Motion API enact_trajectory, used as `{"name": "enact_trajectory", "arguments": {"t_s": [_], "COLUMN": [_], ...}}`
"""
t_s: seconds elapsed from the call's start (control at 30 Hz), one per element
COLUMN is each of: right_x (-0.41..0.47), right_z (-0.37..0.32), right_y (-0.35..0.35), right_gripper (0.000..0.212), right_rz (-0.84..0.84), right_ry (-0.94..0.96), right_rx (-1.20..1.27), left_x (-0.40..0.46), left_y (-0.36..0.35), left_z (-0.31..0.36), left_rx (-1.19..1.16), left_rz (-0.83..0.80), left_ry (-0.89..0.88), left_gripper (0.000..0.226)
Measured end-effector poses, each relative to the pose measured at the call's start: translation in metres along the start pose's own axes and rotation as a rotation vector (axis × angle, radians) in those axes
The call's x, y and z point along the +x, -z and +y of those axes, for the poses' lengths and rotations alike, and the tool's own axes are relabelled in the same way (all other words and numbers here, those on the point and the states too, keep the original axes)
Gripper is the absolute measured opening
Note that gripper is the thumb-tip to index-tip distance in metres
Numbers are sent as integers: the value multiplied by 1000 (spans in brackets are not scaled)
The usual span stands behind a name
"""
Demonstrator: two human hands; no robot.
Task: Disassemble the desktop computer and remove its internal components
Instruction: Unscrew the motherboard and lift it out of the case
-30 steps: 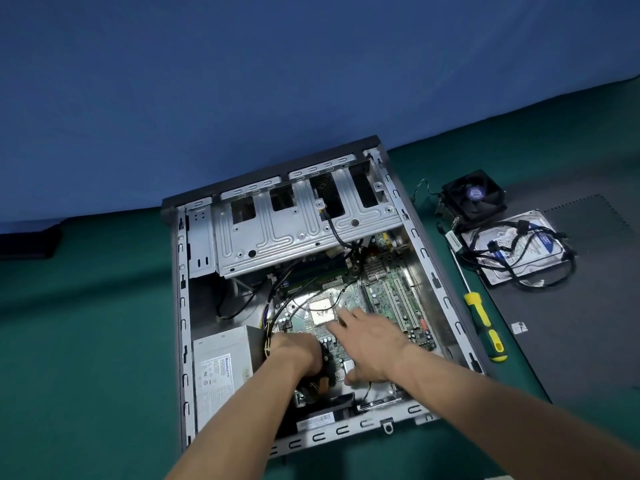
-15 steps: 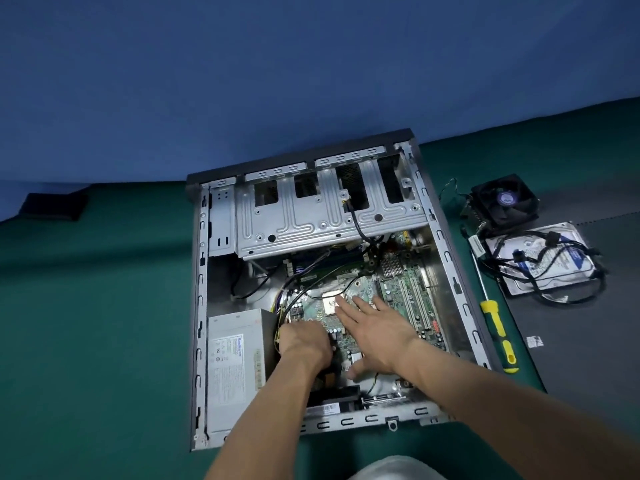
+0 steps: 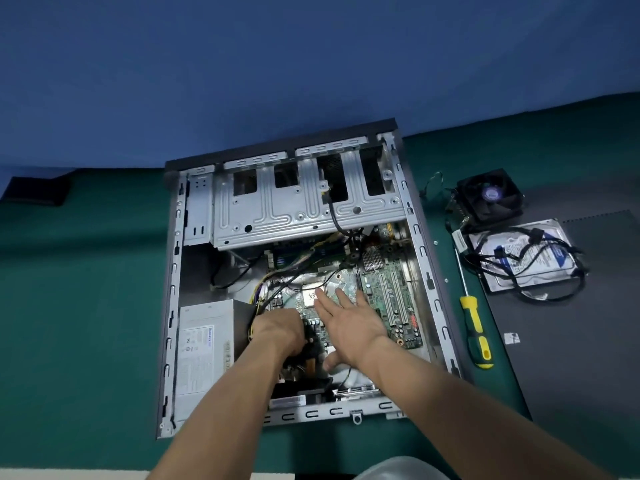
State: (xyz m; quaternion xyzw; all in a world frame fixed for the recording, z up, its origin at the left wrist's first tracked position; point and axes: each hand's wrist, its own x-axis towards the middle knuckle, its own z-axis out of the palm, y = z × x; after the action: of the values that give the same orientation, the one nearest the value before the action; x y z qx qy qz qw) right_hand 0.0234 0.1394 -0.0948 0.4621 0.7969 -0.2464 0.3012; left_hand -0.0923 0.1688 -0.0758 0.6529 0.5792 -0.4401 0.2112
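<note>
Two hands inside open case (image 3: 420,268): left hand (image 3: 280,332) curled around a connector beside power supply (image 3: 204,348), right hand (image 3: 349,322) flat, fingers spread, on motherboard (image 3: 391,292).

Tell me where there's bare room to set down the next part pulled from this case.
Free: the green mat left of the case, and the dark panel below the hard drive, beside a small paper scrap. Crowded: the strip right of the case, taken by the fan, the hard drive's cables and the screwdriver.
</note>
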Motion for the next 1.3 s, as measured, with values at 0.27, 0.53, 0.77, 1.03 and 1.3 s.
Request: {"name": "enact_trajectory", "arguments": {"t_s": [0.27, 0.53, 0.77, 1.03, 1.3], "right_x": [-3, -9, -7, -9, -8], "right_z": [-1, -3, -2, -1, 0], "right_y": [3, 5, 5, 6, 6], "right_gripper": [105, 109, 109, 96, 94], "right_rz": [10, 6, 15, 35, 42], "right_ry": [13, 4, 5, 6, 18], "right_rx": [-39, -7, 37, 68, 80], "left_x": [-23, -36, -21, -6, -14], "left_y": [41, 44, 9, -13, -16], "left_z": [-10, -24, -5, 20, 17], "left_rx": [-152, 70, -111, 11, -129], "left_rz": [-1, 185, -32, -42, -2], "left_ry": [-55, -243, -153, 59, 159], "left_gripper": [20, 29, 24, 30, 37]}}
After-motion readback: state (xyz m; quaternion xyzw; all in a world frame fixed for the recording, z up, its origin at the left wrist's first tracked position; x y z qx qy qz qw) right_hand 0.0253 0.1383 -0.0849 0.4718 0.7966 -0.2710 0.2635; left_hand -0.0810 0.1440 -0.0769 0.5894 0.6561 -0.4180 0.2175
